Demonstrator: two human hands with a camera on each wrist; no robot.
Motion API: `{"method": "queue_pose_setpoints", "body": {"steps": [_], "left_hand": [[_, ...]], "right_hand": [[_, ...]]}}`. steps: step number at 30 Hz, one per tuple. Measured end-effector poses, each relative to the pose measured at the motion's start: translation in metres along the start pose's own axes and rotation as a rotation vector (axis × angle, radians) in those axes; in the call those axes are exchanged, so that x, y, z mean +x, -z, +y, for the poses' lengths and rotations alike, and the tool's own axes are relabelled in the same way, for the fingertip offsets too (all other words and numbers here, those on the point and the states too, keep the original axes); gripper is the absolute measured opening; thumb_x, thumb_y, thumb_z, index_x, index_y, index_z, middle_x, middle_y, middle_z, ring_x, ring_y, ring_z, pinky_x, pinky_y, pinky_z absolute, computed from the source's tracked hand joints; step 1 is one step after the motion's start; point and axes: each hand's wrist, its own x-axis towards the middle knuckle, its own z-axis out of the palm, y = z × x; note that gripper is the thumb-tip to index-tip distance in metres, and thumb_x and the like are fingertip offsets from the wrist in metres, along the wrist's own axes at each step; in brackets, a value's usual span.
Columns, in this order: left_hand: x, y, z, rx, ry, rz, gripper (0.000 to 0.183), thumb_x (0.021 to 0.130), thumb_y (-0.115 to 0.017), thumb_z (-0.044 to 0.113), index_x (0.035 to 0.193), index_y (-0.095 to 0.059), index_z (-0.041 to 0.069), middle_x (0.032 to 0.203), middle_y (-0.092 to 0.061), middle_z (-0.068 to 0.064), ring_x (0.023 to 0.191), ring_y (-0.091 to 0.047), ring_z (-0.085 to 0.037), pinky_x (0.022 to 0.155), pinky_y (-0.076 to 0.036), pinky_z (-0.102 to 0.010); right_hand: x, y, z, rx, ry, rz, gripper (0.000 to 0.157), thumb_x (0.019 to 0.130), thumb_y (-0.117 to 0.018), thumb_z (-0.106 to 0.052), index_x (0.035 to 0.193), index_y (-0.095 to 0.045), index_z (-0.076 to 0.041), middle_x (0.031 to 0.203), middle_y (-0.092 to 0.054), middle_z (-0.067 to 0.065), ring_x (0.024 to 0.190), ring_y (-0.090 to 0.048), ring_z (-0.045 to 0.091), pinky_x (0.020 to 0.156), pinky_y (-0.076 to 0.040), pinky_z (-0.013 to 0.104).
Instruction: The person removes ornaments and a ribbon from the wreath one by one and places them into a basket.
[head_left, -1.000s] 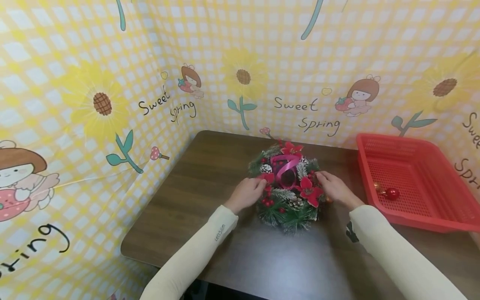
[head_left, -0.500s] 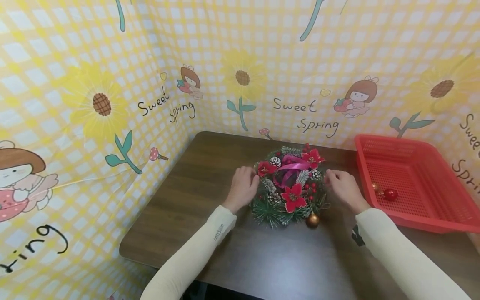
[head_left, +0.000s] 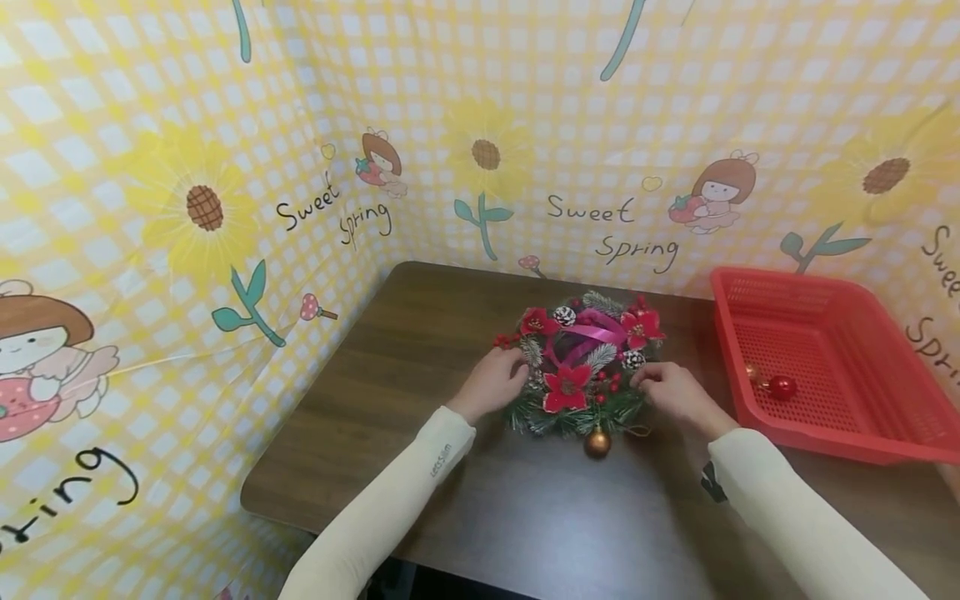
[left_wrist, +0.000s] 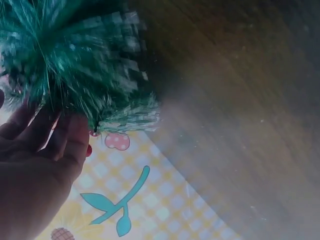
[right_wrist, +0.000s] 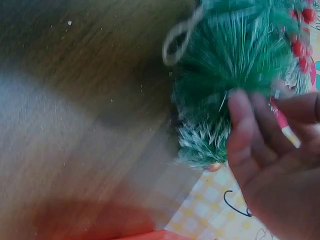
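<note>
A Christmas wreath (head_left: 611, 408) of green needles lies on the dark wooden table, trimmed with red poinsettias (head_left: 567, 388), frosted pine cones, red berries and a magenta ribbon (head_left: 596, 332). From its front edge a gold bauble (head_left: 597, 442) sticks out. My left hand (head_left: 493, 383) grips the wreath's left side, the fingertips partly hidden by needles (left_wrist: 75, 55) in the left wrist view. On the opposite side, my right hand (head_left: 681, 397) pinches the rim with thumb and fingers. Close by, a twine loop (right_wrist: 177, 45) shows in the right wrist view.
To the right stands a red plastic basket (head_left: 847, 446), with a red bauble (head_left: 783, 387) and a small gold bauble (head_left: 753, 374) inside. A yellow checked cloth (head_left: 480, 75) hangs behind and to the left of the table (head_left: 360, 400).
The wreath has turned clockwise between my hands, its poinsettias shifting round. The gold bauble has come out from beside my right hand to the front. Both hands moved outward, then back in.
</note>
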Motion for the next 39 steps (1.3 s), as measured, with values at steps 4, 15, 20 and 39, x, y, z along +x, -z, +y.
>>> {"method": "queue_pose_setpoints", "body": {"steps": [4,15,20,39], "left_hand": [[0.000,-0.002,-0.003,-0.006,0.017,-0.003,0.023,0.085,-0.045,0.032,0.098,-0.057,0.017,0.086,-0.054,0.005,0.082,-0.047,-0.011,0.073,-0.040,-0.032],[0.001,-0.003,-0.003,-0.013,0.021,0.003,0.021,0.084,-0.046,0.031,0.097,-0.057,0.018,0.085,-0.054,0.005,0.081,-0.046,-0.011,0.072,-0.040,-0.032],[0.000,-0.003,-0.004,-0.010,0.024,-0.006,0.023,0.084,-0.046,0.032,0.099,-0.056,0.018,0.087,-0.054,0.005,0.084,-0.046,-0.011,0.075,-0.040,-0.031],[0.000,-0.003,-0.004,0.001,0.043,-0.015,0.025,0.085,-0.046,0.033,0.100,-0.056,0.017,0.089,-0.053,0.003,0.084,-0.047,-0.011,0.074,-0.041,-0.032]], "right_hand": [[-0.002,0.001,-0.003,-0.001,0.035,-0.067,0.016,0.083,-0.048,-0.012,0.086,-0.063,-0.009,0.084,-0.058,0.010,0.072,-0.054,0.029,0.060,-0.043,0.033],[0.000,-0.010,-0.034,-0.186,0.496,0.063,0.013,0.076,-0.064,-0.011,0.086,-0.067,-0.018,0.085,-0.051,-0.006,0.080,-0.044,0.014,0.068,-0.039,0.035],[0.003,-0.024,-0.042,-0.303,0.582,-0.037,0.016,0.071,-0.066,-0.007,0.082,-0.068,-0.017,0.077,-0.049,-0.005,0.075,-0.039,0.014,0.065,-0.034,0.032],[0.002,-0.042,-0.042,-0.468,0.420,0.044,0.018,0.060,-0.075,-0.028,0.062,-0.060,-0.019,0.073,-0.042,-0.002,0.072,-0.036,0.018,0.061,-0.031,0.030]]}}
